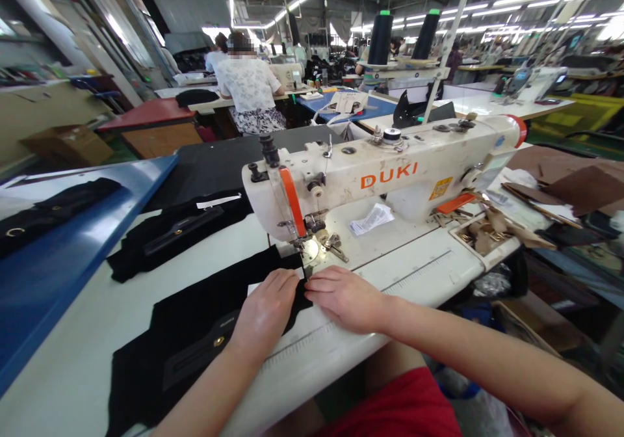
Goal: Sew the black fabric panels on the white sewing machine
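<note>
A large black fabric piece [195, 313] with a strap and a gold-coloured stud lies on the white sewing table. Its far corner reaches the needle area of a white sewing machine [390, 177] marked DUKI. Over a white slip [298, 272] on this fabric, my left hand [268, 310] is closed, fingers bent down onto the cloth. My right hand [346, 299] pinches the near right edge of the same piece with its fingers together, close beside the left fingertips. What lies under the fingers is hidden.
Another black piece [180, 232] with a white strip lies farther left, beside a blue tray [97, 281]. White labels [371, 219] rest on the machine bed. A small parts box [482, 238] stands at right. A person [248, 86] sits at another machine ahead.
</note>
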{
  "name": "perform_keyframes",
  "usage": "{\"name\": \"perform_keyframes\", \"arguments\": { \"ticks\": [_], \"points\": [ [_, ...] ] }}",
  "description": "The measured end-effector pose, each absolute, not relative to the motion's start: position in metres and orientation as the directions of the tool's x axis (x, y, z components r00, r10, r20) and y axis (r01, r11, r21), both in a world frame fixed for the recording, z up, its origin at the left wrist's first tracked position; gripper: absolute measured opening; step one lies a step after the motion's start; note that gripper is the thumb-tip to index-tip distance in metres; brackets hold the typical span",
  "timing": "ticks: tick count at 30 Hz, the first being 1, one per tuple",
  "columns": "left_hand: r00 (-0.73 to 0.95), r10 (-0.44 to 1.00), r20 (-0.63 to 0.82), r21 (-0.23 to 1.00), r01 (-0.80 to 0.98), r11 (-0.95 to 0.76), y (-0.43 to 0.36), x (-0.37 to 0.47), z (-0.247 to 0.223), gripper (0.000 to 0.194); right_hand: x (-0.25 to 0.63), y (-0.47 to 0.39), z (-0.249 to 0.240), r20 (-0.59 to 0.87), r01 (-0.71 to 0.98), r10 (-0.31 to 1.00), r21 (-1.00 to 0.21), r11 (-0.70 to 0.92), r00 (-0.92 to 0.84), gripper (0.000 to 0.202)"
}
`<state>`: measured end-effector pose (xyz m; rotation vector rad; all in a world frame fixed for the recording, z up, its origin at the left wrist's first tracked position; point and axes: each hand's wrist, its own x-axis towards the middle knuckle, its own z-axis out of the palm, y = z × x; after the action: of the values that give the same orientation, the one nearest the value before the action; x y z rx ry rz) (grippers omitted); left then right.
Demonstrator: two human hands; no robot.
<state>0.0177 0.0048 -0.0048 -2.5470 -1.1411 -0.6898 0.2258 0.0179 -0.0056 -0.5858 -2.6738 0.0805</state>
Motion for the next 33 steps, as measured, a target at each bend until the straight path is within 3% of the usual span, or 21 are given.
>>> {"name": "perform_keyframes", "arguments": {
  "ticks": [11,23,29,33],
  "points": [
    [0.597,0.594,0.539,-0.075,0.737,-0.672,0.005,0.019,-0.005,0.026,0.225,0.018,-0.006,0.362,0.403,0.427,-0.144,0.904,-0.829,0.026],
    [0.595,0.648,0.475,-0.055,0.755,-0.653,0.005,0.020,-0.003,0.029,0.226,0.018,-0.005,0.357,0.379,0.421,-0.184,0.907,-0.834,0.025],
    [0.596,0.649,0.473,-0.083,0.763,-0.640,0.004,0.020,-0.003,0.031,0.222,0.027,0.003,0.373,0.463,0.531,-0.262,0.847,-0.761,0.023],
    [0.599,0.644,0.476,-0.077,0.758,-0.648,0.000,0.020,-0.003,0.030,0.217,0.035,0.006,0.337,0.526,0.562,-0.199,0.827,-0.756,0.020]
  ]
}}
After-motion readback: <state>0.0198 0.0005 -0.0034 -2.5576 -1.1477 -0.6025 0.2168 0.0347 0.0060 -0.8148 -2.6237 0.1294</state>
